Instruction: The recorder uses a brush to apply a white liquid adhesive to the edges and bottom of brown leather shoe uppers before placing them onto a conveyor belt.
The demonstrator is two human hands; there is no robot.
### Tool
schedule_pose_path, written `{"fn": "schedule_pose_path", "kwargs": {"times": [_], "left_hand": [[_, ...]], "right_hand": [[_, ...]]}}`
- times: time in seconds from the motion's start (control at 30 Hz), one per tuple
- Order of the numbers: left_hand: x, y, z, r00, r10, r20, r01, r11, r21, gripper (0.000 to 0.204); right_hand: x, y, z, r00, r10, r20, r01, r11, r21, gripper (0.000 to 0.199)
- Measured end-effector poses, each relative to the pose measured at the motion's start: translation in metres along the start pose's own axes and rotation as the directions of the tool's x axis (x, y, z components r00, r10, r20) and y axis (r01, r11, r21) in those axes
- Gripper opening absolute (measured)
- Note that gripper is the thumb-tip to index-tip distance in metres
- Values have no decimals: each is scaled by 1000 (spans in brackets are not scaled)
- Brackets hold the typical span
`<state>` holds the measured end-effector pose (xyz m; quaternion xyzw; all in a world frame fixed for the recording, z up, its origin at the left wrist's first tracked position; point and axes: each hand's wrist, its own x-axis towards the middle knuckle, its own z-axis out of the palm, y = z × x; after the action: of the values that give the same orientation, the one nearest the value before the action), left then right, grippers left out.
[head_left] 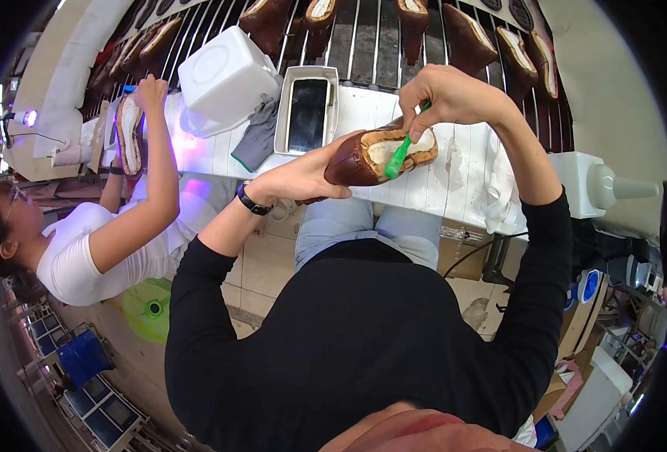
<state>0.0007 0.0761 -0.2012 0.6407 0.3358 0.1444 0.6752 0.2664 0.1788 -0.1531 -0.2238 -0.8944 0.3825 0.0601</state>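
My left hand (309,175) is wrapped round a brown leather shoe upper (352,160), which lies on its side with its pale underside turned up. My right hand (445,102) pinches a green-handled brush (398,157). The brush's lower end rests on or just over the pale underside, near the tan rim; its tip is too small to make out. Beyond my left wrist lies a grey glove (257,137), beside a white tray (281,128) that holds a dark rectangular surface.
A white plastic container (226,79) stands on the white table (431,196). Behind it, several brown shoe uppers (469,41) sit on a rack of metal rollers (360,38). At the left, a co-worker's hand (151,94) works over another shoe (129,135). A white machine (575,181) stands at right.
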Motion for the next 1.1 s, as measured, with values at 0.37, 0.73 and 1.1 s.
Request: {"fn": "schedule_pose_path", "kwargs": {"times": [0.37,0.73,1.1], "left_hand": [[4,-1,-1,994,-77,-82,63,985,-161,64],[10,4,-3,994,-87,-69,76,986,-148,62],[15,7,-5,995,-80,-61,69,985,-159,58]], "right_hand": [[-49,9,2,855,175,-488,-22,953,303,20],[-49,4,14,924,118,-363,26,929,368,13],[-25,-7,16,859,103,-502,-2,980,198,14]]}}
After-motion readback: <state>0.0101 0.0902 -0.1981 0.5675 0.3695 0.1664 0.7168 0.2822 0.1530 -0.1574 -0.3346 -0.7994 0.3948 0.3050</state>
